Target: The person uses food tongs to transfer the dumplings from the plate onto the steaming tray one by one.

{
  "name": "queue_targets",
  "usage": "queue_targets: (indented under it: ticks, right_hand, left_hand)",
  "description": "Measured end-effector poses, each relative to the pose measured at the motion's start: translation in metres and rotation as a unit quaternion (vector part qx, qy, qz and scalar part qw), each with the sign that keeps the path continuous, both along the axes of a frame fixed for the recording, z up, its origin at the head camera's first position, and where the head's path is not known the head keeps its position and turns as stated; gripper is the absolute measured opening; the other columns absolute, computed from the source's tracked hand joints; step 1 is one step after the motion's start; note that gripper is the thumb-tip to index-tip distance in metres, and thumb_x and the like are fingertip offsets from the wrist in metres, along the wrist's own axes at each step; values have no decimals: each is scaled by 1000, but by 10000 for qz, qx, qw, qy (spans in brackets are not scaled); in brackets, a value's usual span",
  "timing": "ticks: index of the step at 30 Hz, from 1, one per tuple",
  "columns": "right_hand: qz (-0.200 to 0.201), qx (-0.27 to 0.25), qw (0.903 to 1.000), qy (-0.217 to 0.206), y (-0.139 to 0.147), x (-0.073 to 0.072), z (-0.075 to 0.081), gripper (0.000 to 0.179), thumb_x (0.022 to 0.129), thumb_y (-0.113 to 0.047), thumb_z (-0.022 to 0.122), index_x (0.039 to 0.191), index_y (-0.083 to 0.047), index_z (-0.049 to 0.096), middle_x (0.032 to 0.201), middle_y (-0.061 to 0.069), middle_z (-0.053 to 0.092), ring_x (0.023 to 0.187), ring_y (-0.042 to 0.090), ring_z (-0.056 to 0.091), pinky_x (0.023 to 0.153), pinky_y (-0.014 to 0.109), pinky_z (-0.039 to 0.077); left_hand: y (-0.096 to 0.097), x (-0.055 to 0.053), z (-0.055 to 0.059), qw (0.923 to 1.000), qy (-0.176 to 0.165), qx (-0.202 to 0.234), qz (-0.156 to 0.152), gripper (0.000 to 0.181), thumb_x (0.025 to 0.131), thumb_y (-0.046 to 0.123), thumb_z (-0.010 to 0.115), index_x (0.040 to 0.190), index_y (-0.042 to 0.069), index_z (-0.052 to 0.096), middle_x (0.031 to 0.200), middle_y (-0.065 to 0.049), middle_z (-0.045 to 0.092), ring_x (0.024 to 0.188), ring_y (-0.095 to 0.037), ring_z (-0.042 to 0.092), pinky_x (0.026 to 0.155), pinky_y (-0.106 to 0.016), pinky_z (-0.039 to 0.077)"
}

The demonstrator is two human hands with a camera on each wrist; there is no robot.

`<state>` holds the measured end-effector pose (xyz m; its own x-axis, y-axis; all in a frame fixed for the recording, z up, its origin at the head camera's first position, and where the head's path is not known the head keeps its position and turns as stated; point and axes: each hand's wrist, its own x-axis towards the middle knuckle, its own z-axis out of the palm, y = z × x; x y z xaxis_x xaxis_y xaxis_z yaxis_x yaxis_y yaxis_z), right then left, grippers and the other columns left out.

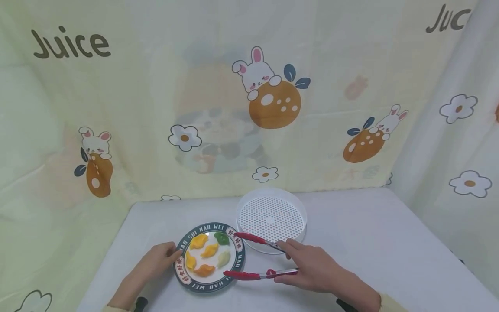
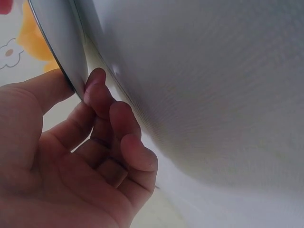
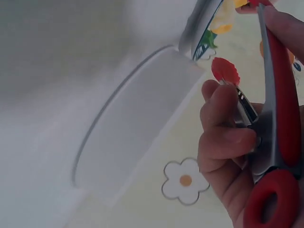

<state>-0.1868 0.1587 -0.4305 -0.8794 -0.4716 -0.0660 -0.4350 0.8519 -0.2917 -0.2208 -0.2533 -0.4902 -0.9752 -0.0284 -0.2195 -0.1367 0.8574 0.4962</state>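
Observation:
A round plate (image 1: 206, 287) with a dark patterned rim bears several small dumplings: yellow ones (image 1: 199, 241), an orange one (image 1: 204, 270), a green one (image 1: 221, 238) and a pale green one (image 1: 223, 259). My left hand (image 1: 156, 259) pinches the plate's left edge, thumb above and fingers below in the left wrist view. In my right hand (image 1: 312, 268) is a pair of metal tongs (image 3: 280, 109) with red tips and grips. The tongs' arms are spread, their tips over the plate's right side, with nothing between them.
Behind and to the right of the plate stands a white round steamer tray (image 1: 273, 216) with a perforated base and a raised wall. Both sit on a white-covered table (image 1: 351, 234). A printed curtain (image 1: 218, 86) hangs at the back and sides.

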Motion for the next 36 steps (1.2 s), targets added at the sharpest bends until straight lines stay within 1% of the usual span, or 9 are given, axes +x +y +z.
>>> queue_targets:
  ticks: [2,6,12,18,24,28,32,36]
  right_hand:
    - [102,110,9999,-20,-9,-5,-2,76,76,-69,73,135,-24,54,104,-5,65,73,4,51,60,23,44]
    - [245,128,9996,-105,-22,-14,-3,70,77,-65,75,131,-25,58,98,-6,65,74,6,51,60,23,44]
    - [378,60,9992,-116,-29,-21,0,63,79,-61,75,128,-24,63,91,-8,64,74,7,50,60,23,42]
    - [312,-6,9995,-87,-31,-18,2,58,80,-61,76,123,-23,65,83,-9,61,71,7,48,58,24,40]
    - [127,-91,9999,-72,-33,-13,-5,55,79,-61,76,119,-25,66,78,-13,54,69,6,47,57,23,38]
    - [45,-171,9998,-45,-32,-14,-11,47,80,-57,77,116,-27,67,75,-14,52,67,5,47,55,23,37]
    - [70,-300,9995,-57,-31,-15,-13,42,82,-54,77,112,-27,68,74,-15,53,66,5,47,55,23,38]
    - [249,-422,9985,245,-29,-17,-14,36,84,-50,77,112,-27,70,79,-19,58,69,4,48,57,23,38]
  left_hand:
    - [-1,0,0,10000,-9,-12,24,25,98,31,63,82,13,60,74,-1,58,70,-15,52,62,-29,46]
    - [-2,-1,0,10000,-36,-17,66,25,98,33,64,83,13,59,75,-1,58,70,-15,52,62,-29,46]
    - [0,-3,0,9999,-58,-54,105,25,98,33,64,84,12,60,75,-1,59,71,-15,52,63,-29,46]
    - [-1,-3,1,9999,-30,-66,109,25,98,32,64,84,12,59,76,-1,58,71,-15,52,63,-29,45]
    - [-2,-2,-1,9999,-74,-16,116,25,98,32,64,83,12,59,75,-1,58,71,-15,52,62,-29,45]
    - [-1,-1,-1,9999,-56,64,86,25,98,33,64,83,13,59,75,-1,58,70,-15,52,62,-29,45]
    - [-1,-1,-1,9999,-62,50,63,25,98,32,64,83,12,59,75,-1,58,70,-15,52,62,-29,45]
    - [-2,0,1,10000,12,52,68,25,98,31,63,83,13,58,74,-1,57,70,-15,51,62,-29,45]
